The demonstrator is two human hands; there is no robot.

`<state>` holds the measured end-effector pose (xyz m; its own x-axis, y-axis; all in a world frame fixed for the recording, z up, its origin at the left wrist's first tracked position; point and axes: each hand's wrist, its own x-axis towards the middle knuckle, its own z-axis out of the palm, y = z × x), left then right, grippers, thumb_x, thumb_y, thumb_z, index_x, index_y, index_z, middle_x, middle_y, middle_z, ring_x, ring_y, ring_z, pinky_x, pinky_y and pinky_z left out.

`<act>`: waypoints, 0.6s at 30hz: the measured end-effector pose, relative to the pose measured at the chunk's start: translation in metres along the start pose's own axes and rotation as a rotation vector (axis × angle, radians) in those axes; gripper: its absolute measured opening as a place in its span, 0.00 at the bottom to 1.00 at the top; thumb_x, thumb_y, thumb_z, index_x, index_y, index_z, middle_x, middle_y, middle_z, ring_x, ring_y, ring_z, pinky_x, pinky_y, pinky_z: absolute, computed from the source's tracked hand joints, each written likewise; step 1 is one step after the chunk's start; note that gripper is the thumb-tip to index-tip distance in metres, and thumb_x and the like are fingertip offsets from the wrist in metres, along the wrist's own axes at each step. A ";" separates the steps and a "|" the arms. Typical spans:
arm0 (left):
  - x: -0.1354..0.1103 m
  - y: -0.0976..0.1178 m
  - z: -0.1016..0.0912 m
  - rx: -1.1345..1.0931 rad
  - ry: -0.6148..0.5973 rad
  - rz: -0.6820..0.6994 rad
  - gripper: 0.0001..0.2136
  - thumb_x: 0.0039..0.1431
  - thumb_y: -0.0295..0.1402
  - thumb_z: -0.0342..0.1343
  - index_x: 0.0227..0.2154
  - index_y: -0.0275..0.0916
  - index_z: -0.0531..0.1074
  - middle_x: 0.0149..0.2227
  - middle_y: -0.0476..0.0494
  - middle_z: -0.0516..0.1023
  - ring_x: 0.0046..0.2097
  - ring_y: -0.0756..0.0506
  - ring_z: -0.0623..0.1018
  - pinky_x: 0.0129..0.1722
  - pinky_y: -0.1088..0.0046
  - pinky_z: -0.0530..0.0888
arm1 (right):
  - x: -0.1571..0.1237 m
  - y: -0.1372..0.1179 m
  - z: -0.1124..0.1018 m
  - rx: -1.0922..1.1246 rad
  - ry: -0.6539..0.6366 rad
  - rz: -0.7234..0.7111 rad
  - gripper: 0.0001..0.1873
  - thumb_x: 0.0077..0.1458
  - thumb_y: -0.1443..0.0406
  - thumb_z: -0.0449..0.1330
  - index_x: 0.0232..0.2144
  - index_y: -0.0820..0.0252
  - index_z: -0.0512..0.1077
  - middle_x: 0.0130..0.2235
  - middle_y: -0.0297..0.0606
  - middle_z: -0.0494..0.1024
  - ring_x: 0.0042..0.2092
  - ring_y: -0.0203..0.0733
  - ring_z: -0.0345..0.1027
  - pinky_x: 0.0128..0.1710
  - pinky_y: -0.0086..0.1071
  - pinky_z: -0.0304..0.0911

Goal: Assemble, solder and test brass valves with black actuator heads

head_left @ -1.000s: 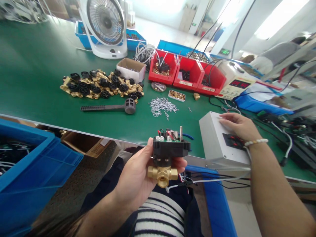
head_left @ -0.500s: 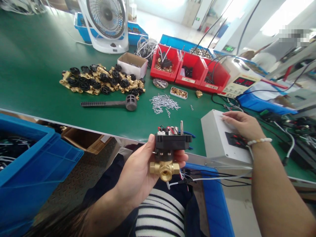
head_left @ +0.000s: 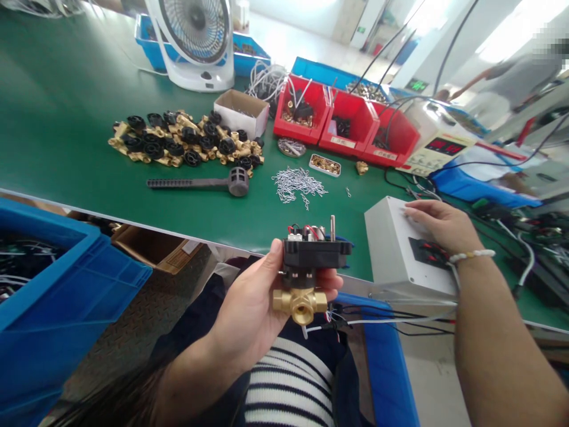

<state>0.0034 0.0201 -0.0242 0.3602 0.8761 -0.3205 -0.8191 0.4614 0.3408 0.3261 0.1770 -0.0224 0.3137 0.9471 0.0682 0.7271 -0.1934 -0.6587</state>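
My left hand [head_left: 255, 290] is closed round a motorised three-way brass valve [head_left: 302, 302], held upright over my lap in front of the bench edge. Its black actuator housing [head_left: 316, 254] is uncovered on top, showing red and black wires, white connectors and an upright metal shaft. The front brass port faces me. My right hand [head_left: 440, 225] lies on a light grey control box [head_left: 389, 246], with thumb and fingers pinched near its upper edge; what is between the fingertips is hidden. Black switches or sockets with red parts [head_left: 429, 253] sit on the box beneath the palm.
Behind lie metal clips [head_left: 297, 184], a grey plastic mallet-like tool [head_left: 200, 182] and a heap of brass valve bodies with black tops [head_left: 178, 142]. Red bins [head_left: 351, 124], a fan [head_left: 195, 35] and a power supply [head_left: 440, 145] stand farther back. A blue crate [head_left: 66, 308] is at left.
The view has shifted slightly, so things appear a little to the right. Both hands keep their hold and place; the valve stays upright in my left hand.
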 end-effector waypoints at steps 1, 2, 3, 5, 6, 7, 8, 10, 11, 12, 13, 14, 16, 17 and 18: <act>0.000 0.000 0.000 -0.005 -0.002 -0.001 0.25 0.72 0.37 0.39 0.36 0.29 0.81 0.34 0.36 0.84 0.36 0.45 0.84 0.41 0.70 0.81 | 0.000 0.000 0.000 -0.001 -0.001 0.001 0.17 0.36 0.56 0.64 0.30 0.58 0.77 0.33 0.36 0.78 0.33 0.39 0.63 0.41 0.37 0.59; 0.000 0.000 0.000 -0.010 -0.002 -0.002 0.25 0.72 0.37 0.39 0.35 0.29 0.81 0.34 0.36 0.84 0.36 0.45 0.84 0.41 0.70 0.81 | 0.000 0.000 0.000 -0.003 -0.003 0.000 0.17 0.36 0.56 0.64 0.30 0.58 0.77 0.33 0.36 0.78 0.33 0.39 0.63 0.41 0.36 0.59; 0.000 0.000 0.001 -0.013 -0.001 -0.004 0.25 0.72 0.37 0.39 0.35 0.29 0.81 0.33 0.36 0.84 0.36 0.45 0.84 0.41 0.70 0.81 | 0.000 0.000 0.000 -0.004 -0.004 -0.001 0.17 0.36 0.56 0.64 0.31 0.58 0.77 0.33 0.36 0.78 0.33 0.39 0.63 0.40 0.36 0.59; 0.001 0.001 0.001 -0.016 0.006 -0.004 0.25 0.72 0.38 0.39 0.35 0.29 0.81 0.33 0.36 0.84 0.36 0.45 0.84 0.41 0.70 0.81 | 0.000 0.001 0.000 -0.009 -0.008 -0.006 0.17 0.36 0.56 0.64 0.31 0.59 0.77 0.33 0.36 0.78 0.33 0.39 0.62 0.40 0.35 0.58; 0.001 0.001 0.002 -0.023 0.008 -0.010 0.26 0.72 0.38 0.39 0.35 0.29 0.81 0.33 0.36 0.84 0.36 0.45 0.84 0.41 0.71 0.81 | 0.000 0.002 -0.001 -0.012 -0.010 -0.009 0.18 0.37 0.56 0.64 0.31 0.59 0.77 0.34 0.36 0.78 0.33 0.39 0.62 0.39 0.35 0.58; 0.001 0.002 0.001 -0.041 0.003 -0.028 0.27 0.72 0.39 0.37 0.35 0.29 0.80 0.32 0.36 0.84 0.35 0.45 0.84 0.40 0.71 0.81 | 0.000 0.002 -0.001 -0.014 -0.015 -0.011 0.18 0.37 0.55 0.64 0.31 0.59 0.77 0.34 0.36 0.78 0.33 0.38 0.62 0.39 0.35 0.58; 0.002 0.002 0.000 -0.072 -0.010 -0.064 0.30 0.72 0.39 0.34 0.34 0.28 0.80 0.31 0.35 0.83 0.34 0.45 0.84 0.39 0.71 0.81 | 0.001 0.002 -0.002 -0.017 -0.021 -0.014 0.19 0.37 0.55 0.64 0.32 0.59 0.77 0.34 0.36 0.78 0.33 0.38 0.62 0.39 0.35 0.57; 0.002 0.003 -0.002 -0.164 -0.082 -0.166 0.31 0.72 0.38 0.31 0.33 0.26 0.80 0.28 0.36 0.81 0.32 0.45 0.83 0.35 0.71 0.81 | 0.002 0.003 -0.003 -0.021 -0.034 -0.016 0.19 0.37 0.54 0.64 0.32 0.59 0.77 0.34 0.36 0.77 0.33 0.39 0.62 0.38 0.35 0.57; 0.003 0.004 -0.004 -0.214 -0.131 -0.209 0.29 0.71 0.36 0.33 0.34 0.26 0.79 0.27 0.37 0.80 0.31 0.46 0.82 0.33 0.71 0.81 | 0.003 0.003 -0.003 -0.023 -0.040 -0.017 0.19 0.36 0.54 0.64 0.32 0.59 0.78 0.33 0.36 0.77 0.33 0.39 0.62 0.37 0.35 0.57; 0.003 0.004 -0.006 -0.256 -0.179 -0.235 0.26 0.70 0.35 0.37 0.35 0.26 0.79 0.26 0.38 0.80 0.30 0.46 0.82 0.33 0.71 0.81 | 0.004 0.003 -0.003 -0.028 -0.047 -0.015 0.20 0.36 0.54 0.64 0.32 0.59 0.78 0.33 0.36 0.77 0.32 0.39 0.61 0.36 0.35 0.56; 0.003 0.004 -0.008 -0.286 -0.222 -0.244 0.21 0.67 0.33 0.42 0.37 0.26 0.79 0.26 0.39 0.79 0.29 0.46 0.81 0.33 0.71 0.81 | 0.005 0.003 -0.004 -0.033 -0.060 -0.011 0.20 0.36 0.54 0.65 0.32 0.59 0.78 0.32 0.36 0.77 0.32 0.39 0.61 0.36 0.35 0.56; 0.002 0.004 -0.010 -0.308 -0.254 -0.241 0.17 0.64 0.32 0.46 0.39 0.26 0.78 0.26 0.40 0.80 0.29 0.46 0.81 0.34 0.70 0.81 | 0.007 0.002 -0.004 -0.040 -0.078 -0.002 0.20 0.36 0.54 0.65 0.32 0.59 0.78 0.31 0.36 0.77 0.32 0.38 0.61 0.35 0.35 0.55; 0.001 0.003 -0.013 -0.341 -0.307 -0.230 0.14 0.59 0.31 0.53 0.41 0.26 0.78 0.26 0.42 0.79 0.28 0.46 0.80 0.35 0.68 0.81 | 0.011 0.002 -0.004 -0.052 -0.117 0.025 0.21 0.36 0.55 0.66 0.33 0.59 0.78 0.30 0.35 0.76 0.31 0.38 0.61 0.34 0.34 0.54; 0.001 0.003 -0.013 -0.355 -0.334 -0.231 0.14 0.58 0.31 0.54 0.42 0.25 0.78 0.26 0.43 0.79 0.28 0.46 0.80 0.36 0.67 0.81 | 0.013 0.002 -0.004 -0.059 -0.121 0.039 0.20 0.36 0.55 0.66 0.33 0.59 0.78 0.30 0.35 0.76 0.31 0.38 0.61 0.34 0.34 0.54; 0.001 0.002 -0.014 -0.367 -0.361 -0.233 0.15 0.57 0.31 0.55 0.42 0.24 0.77 0.25 0.43 0.79 0.28 0.46 0.80 0.36 0.67 0.81 | 0.015 0.002 -0.003 -0.066 -0.110 0.051 0.19 0.37 0.56 0.65 0.33 0.59 0.78 0.30 0.34 0.76 0.30 0.37 0.61 0.34 0.33 0.54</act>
<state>-0.0044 0.0201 -0.0358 0.6272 0.7788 -0.0054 -0.7779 0.6261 -0.0531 0.3339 0.1897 -0.0205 0.2851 0.9572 -0.0495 0.7514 -0.2552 -0.6085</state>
